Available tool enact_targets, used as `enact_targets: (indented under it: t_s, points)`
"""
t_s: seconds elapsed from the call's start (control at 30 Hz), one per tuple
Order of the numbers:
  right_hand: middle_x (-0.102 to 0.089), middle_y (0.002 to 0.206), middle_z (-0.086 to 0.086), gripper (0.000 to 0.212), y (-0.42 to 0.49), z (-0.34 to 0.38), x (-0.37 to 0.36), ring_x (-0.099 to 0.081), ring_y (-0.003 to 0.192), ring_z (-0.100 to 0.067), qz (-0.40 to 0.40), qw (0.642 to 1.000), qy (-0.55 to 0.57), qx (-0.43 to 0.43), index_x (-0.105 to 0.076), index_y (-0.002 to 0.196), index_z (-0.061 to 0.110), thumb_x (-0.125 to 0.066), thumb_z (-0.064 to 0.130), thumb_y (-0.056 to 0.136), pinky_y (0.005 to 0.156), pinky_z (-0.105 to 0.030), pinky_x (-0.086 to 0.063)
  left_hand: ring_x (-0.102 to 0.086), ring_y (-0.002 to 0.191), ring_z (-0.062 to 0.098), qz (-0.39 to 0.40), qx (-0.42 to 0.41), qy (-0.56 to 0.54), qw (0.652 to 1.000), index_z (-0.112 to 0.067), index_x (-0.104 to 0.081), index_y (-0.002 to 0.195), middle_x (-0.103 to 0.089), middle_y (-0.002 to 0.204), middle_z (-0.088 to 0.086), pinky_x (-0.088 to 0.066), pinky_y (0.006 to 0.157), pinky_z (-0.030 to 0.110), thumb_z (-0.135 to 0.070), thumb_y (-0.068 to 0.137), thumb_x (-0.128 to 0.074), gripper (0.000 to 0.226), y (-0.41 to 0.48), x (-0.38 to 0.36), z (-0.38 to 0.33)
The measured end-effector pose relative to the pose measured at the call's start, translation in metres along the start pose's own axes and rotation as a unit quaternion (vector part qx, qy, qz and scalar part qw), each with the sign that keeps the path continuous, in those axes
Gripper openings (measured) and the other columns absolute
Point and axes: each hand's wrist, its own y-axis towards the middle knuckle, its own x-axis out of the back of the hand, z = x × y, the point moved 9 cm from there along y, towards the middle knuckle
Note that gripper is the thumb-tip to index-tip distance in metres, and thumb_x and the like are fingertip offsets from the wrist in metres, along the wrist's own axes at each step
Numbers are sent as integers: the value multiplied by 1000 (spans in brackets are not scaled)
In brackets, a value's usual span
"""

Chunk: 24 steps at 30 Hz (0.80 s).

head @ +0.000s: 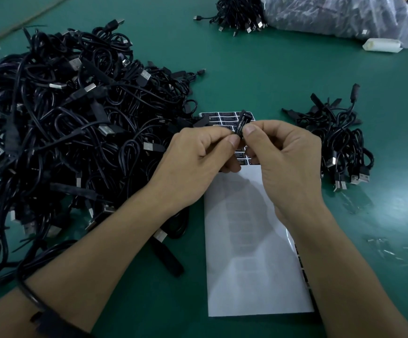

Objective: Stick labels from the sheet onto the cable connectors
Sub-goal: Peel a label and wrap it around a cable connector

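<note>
Over the label sheet (pixel 251 252), my left hand (pixel 198 154) and my right hand (pixel 283 152) together pinch a slim black cable connector (pixel 243 123) that stands tilted between the fingertips. White lettering runs along its visible face, so a black label seems to lie on it. The sheet's near part is bare white backing; black labels (pixel 222 117) remain in rows at its far end, partly hidden by my hands.
A big tangle of black USB cables (pixel 64 132) fills the left of the green table (pixel 271 76); one cable crosses my left forearm. A smaller bundle (pixel 339 142) lies to the right. At the back sit more cables (pixel 239 15), a clear plastic bag (pixel 339 15) and a white packet (pixel 382 45).
</note>
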Motion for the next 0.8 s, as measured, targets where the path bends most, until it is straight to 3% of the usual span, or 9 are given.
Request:
enact_targets:
  t_s: [0.4, 0.63, 0.8]
  points:
    - [-71, 63, 10, 18, -3, 3, 2, -59, 56, -1, -22, 1000, -14, 2, -74, 73, 25, -72, 16, 88, 57, -18, -49, -70, 67, 9, -27, 28, -27, 999, -10, -75, 81, -74, 69, -2, -53, 66, 18, -10, 99, -56, 26, 1, 6, 7]
    - [-72, 62, 12, 18, -6, 11, 0, -66, 56, -1, -34, 999, -34, 22, -74, 71, 25, -76, 12, 82, 57, -13, -49, -71, 65, 11, -47, 33, -31, 998, -2, -72, 73, -72, 65, 0, -56, 64, 25, -12, 90, -56, 25, 1, 8, 8]
    - [-73, 65, 9, 11, -8, 13, 1, -71, 61, -8, -35, 998, -45, 19, -76, 74, 22, -80, 15, 82, 61, -20, -56, -69, 62, 10, -49, 37, -36, 997, -5, -72, 71, -72, 64, 0, -52, 61, 19, -3, 94, -57, 27, 1, 9, 9]
